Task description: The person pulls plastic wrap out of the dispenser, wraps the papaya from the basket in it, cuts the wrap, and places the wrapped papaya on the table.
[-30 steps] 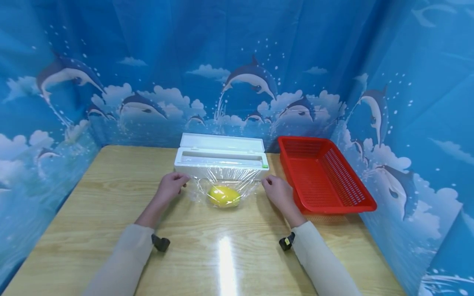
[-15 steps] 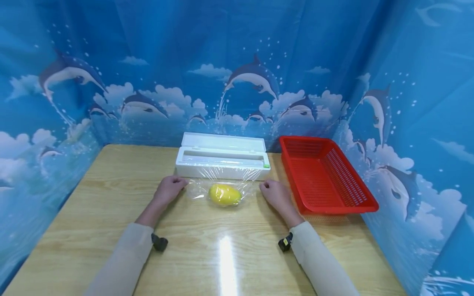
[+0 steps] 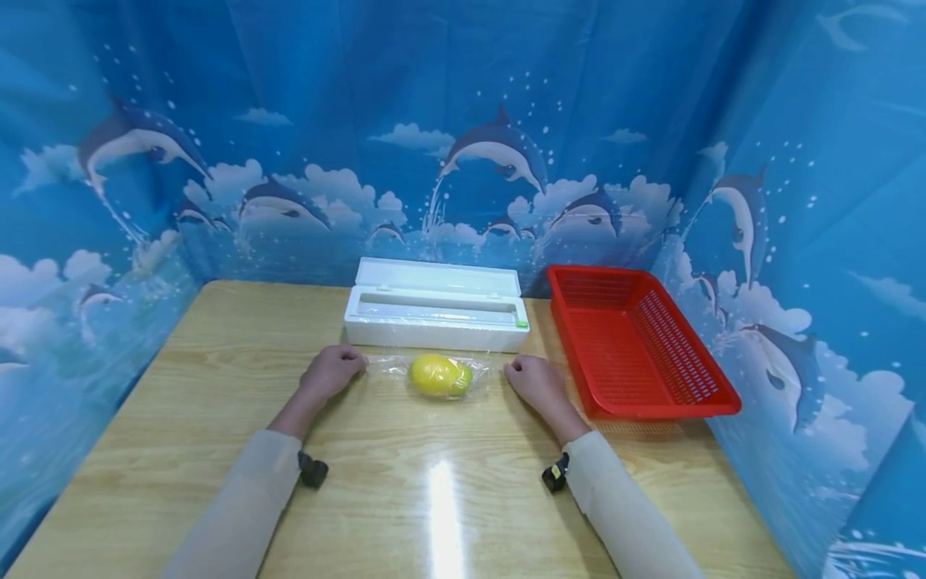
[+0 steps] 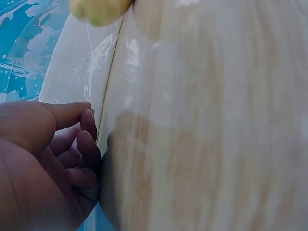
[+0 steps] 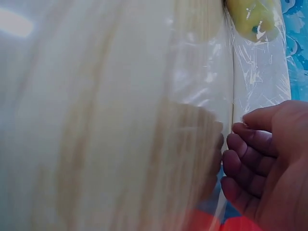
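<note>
On the table a yellow mango (image 3: 436, 375) with a greenish end lies under clear cling film (image 3: 391, 366). My left hand (image 3: 331, 371) pinches the film's left end between thumb and forefinger; the left wrist view shows the film (image 4: 96, 57) running taut from the fingertips toward the fruit. At the opposite end my right hand (image 3: 537, 379) pinches the film (image 5: 250, 72), its other fingers curled. Just behind the mango stands a white cling film box (image 3: 434, 331), lid up, with a green slider (image 3: 522, 324) at its right end.
A red plastic basket (image 3: 593, 386) stands right of the box, close beside my right forearm. The wooden table (image 3: 376, 498) meets a blue dolphin-print curtain (image 3: 325, 121) at the back and sides.
The film that spread from the box front down over the mango is now a narrow strip along the fruit. The mango has turned and shifted slightly toward the box; both hands have barely moved.
</note>
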A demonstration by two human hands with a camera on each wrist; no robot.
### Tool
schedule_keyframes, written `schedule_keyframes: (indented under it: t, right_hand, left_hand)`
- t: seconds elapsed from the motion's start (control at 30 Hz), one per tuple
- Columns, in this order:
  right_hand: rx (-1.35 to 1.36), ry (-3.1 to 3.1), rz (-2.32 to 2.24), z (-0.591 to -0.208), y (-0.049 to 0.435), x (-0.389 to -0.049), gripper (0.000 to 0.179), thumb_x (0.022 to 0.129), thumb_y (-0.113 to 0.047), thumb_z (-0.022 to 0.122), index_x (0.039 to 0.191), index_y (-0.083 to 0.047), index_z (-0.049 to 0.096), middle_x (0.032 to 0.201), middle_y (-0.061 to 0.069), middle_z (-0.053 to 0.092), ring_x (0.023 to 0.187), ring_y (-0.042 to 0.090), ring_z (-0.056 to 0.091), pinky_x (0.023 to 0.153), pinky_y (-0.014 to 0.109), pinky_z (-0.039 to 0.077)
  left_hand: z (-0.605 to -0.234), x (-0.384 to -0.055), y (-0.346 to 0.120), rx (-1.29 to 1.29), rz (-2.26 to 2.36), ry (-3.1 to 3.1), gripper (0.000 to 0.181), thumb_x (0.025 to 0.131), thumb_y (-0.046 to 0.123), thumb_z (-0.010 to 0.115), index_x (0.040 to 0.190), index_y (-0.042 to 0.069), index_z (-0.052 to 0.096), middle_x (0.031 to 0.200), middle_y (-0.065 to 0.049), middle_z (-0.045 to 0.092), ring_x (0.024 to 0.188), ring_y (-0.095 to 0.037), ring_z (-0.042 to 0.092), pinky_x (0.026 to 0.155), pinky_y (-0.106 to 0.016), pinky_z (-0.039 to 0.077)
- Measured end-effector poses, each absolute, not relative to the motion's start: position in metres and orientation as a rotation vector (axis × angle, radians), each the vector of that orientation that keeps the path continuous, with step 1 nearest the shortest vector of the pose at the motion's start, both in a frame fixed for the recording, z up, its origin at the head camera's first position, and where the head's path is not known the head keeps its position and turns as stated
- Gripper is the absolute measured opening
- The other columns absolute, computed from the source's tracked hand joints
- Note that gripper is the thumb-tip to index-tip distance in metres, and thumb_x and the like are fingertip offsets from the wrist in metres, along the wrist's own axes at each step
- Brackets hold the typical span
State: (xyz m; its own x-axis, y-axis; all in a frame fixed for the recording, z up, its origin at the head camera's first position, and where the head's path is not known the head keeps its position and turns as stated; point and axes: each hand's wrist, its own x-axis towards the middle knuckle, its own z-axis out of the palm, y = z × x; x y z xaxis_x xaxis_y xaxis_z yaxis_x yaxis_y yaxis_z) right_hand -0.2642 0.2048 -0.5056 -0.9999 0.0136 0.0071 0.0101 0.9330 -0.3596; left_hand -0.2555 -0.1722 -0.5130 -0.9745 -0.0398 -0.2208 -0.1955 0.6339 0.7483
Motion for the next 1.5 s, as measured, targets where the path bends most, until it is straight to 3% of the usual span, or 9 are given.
schedule_keyframes:
  t: [0.4,0.5,0.6,0.77,0.97,1.2,1.33,1.5]
  right_hand:
    - [0.006,-3.127,0.521,-0.509,0.201,-0.268,0.024,0.095,-0.036,0.061,0.088,-0.017,0.074,0.086,0.000,0.072,0.080,0.023,0.063,0.079,0.044,0.047]
    - [-0.006,-3.091,0.602,-0.508,0.203,-0.266,0.024,0.096,-0.035,0.062,0.094,-0.015,0.075,0.094,0.002,0.074,0.086,0.025,0.065,0.081,0.045,0.049]
    - [-0.015,-3.041,0.700,-0.505,0.205,-0.262,0.026,0.098,-0.036,0.061,0.099,-0.014,0.075,0.099,0.003,0.074,0.090,0.026,0.066,0.082,0.045,0.051]
    - [-0.016,-2.974,0.780,-0.498,0.207,-0.254,0.029,0.099,-0.038,0.059,0.108,-0.014,0.074,0.098,0.006,0.073,0.089,0.026,0.066,0.078,0.043,0.052]
    - [0.112,-2.848,0.830,-0.489,0.204,-0.239,0.026,0.099,-0.032,0.061,0.113,-0.013,0.072,0.097,0.004,0.069,0.088,0.021,0.065,0.075,0.039,0.052]
    - [0.526,-2.691,0.897,-0.481,0.188,-0.221,0.023,0.097,-0.021,0.068,0.117,-0.010,0.070,0.115,0.004,0.067,0.107,0.023,0.065,0.094,0.043,0.056]
    - [0.628,-2.721,0.851,-0.481,0.178,-0.217,0.027,0.097,-0.023,0.069,0.122,-0.013,0.068,0.126,0.003,0.065,0.122,0.024,0.061,0.105,0.046,0.051]
    - [0.662,-2.860,0.834,-0.488,0.168,-0.220,0.037,0.096,-0.033,0.069,0.130,-0.019,0.063,0.135,-0.001,0.062,0.129,0.021,0.058,0.107,0.045,0.049]
  left_hand:
    - [-0.510,-0.257,-0.173,-0.122,1.093,2.741,0.031,0.099,0.034,0.059,0.110,0.008,0.072,0.113,-0.015,0.070,0.101,-0.031,0.063,0.088,-0.048,0.049]
    - [-0.512,-0.257,-0.177,-0.067,1.206,2.699,0.031,0.101,0.030,0.058,0.110,0.005,0.072,0.102,-0.013,0.069,0.095,-0.026,0.062,0.085,-0.041,0.050]
    - [-0.512,-0.257,-0.182,-0.035,1.374,2.604,0.032,0.102,0.027,0.058,0.113,0.000,0.071,0.089,-0.010,0.065,0.081,-0.021,0.058,0.073,-0.033,0.049]
    - [-0.507,-0.251,-0.190,-0.110,1.540,2.538,0.037,0.104,0.028,0.057,0.124,-0.001,0.066,0.088,-0.007,0.064,0.072,-0.016,0.056,0.064,-0.028,0.050]
    - [-0.484,-0.227,-0.177,-0.104,1.645,2.683,0.040,0.104,0.034,0.056,0.131,0.006,0.062,0.115,-0.014,0.065,0.101,-0.026,0.062,0.084,-0.036,0.056]
    - [-0.466,-0.203,-0.129,0.419,1.503,2.952,0.029,0.099,0.021,0.065,0.126,0.009,0.066,0.123,-0.009,0.066,0.116,-0.028,0.062,0.100,-0.047,0.054]
    - [-0.468,-0.202,-0.107,0.602,1.289,2.969,0.039,0.097,0.022,0.068,0.135,0.013,0.062,0.137,-0.010,0.062,0.128,-0.030,0.057,0.108,-0.050,0.048]
    - [-0.481,-0.211,-0.094,0.571,1.136,2.919,0.052,0.095,0.026,0.071,0.143,0.016,0.055,0.145,-0.007,0.056,0.133,-0.028,0.054,0.111,-0.049,0.046]
